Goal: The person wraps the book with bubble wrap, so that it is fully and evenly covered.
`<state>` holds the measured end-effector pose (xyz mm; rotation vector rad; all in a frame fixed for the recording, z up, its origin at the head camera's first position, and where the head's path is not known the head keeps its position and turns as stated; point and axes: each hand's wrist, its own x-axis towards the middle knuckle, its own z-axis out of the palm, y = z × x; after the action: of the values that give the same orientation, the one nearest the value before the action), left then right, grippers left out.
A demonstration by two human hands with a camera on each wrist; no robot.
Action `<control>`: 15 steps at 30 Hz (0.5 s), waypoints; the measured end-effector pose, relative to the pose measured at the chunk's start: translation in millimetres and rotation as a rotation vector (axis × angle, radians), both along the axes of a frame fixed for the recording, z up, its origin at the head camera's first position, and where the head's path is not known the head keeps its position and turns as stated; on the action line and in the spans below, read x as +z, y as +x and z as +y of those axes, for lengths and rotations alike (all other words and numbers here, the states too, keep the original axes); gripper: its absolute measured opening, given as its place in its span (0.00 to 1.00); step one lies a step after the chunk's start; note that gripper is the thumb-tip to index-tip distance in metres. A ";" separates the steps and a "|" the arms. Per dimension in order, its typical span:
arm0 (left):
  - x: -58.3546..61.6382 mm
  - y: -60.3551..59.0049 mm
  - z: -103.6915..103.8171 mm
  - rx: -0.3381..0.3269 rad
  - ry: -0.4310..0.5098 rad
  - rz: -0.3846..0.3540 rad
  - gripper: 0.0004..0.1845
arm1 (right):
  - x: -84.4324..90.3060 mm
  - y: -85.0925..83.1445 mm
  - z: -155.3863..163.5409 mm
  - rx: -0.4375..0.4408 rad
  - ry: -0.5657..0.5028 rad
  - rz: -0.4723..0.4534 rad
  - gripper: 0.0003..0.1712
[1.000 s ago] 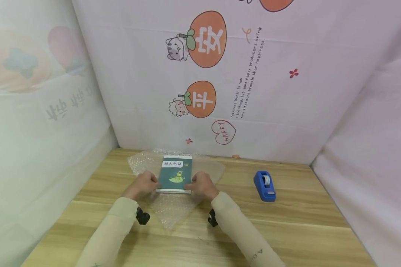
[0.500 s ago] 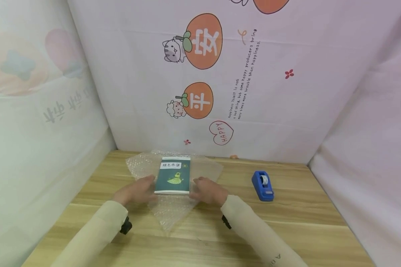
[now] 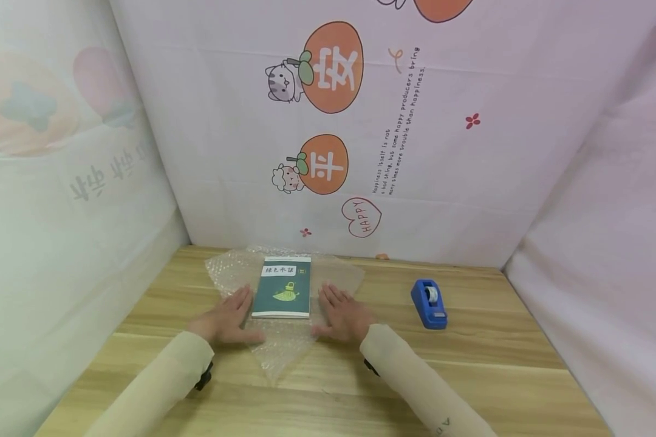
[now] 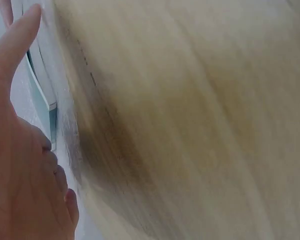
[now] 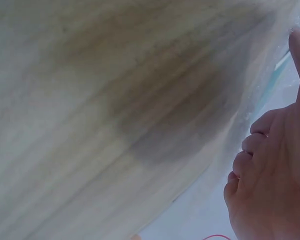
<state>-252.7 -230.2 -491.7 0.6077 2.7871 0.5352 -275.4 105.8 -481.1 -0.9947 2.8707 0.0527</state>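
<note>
At the 8 o'clock side of a green booklet, the person's left hand lay flat and spread, its fingers straight toward 1 o'clock and its thumb stretched toward 3 o'clock, near the booklet's bottom edge. At the 4 o'clock side lay the right hand, just as loose and extended, fingers toward 11 o'clock and thumb toward 9. Neither hand gripped anything; both rested on a sheet of bubble wrap, one on each side of the booklet. Whether the left fingertips touched the booklet's edge could not be told. The booklet lay flat on the wrap, cover up, showing a white label at 12 o'clock and a yellow-green drawing below its middle. Clear corners of the wrap spread out from under it toward 10, 2 and 6 o'clock, the last pointing at the person across the wooden table. In the left wrist view, the booklet's pale page edge and a green corner showed beyond the hand; in the right wrist view only a greenish sliver appeared, near 2 o'clock. Well apart, at 3 o'clock from the booklet, stood a blue tape dispenser with a roll of tape seated in it. Printed cloth hung behind the table at 12 o'clock.
</note>
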 end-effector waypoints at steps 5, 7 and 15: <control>6.2 2.3 8.0 0.019 -0.086 -0.042 0.67 | -7.7 -3.1 -0.9 -0.029 -0.007 -0.069 0.58; 8.1 3.2 8.9 0.015 -0.095 -0.046 0.67 | -12.7 -5.2 -1.0 -0.043 -0.012 -0.098 0.58; -0.3 -0.2 5.9 -0.012 -0.046 -0.044 0.72 | -22.2 -5.2 4.6 -0.022 -0.037 -0.097 0.59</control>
<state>-252.8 -224.3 -492.1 0.5953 2.7447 0.4752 -280.6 110.4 -503.3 -0.9448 2.8034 -0.0487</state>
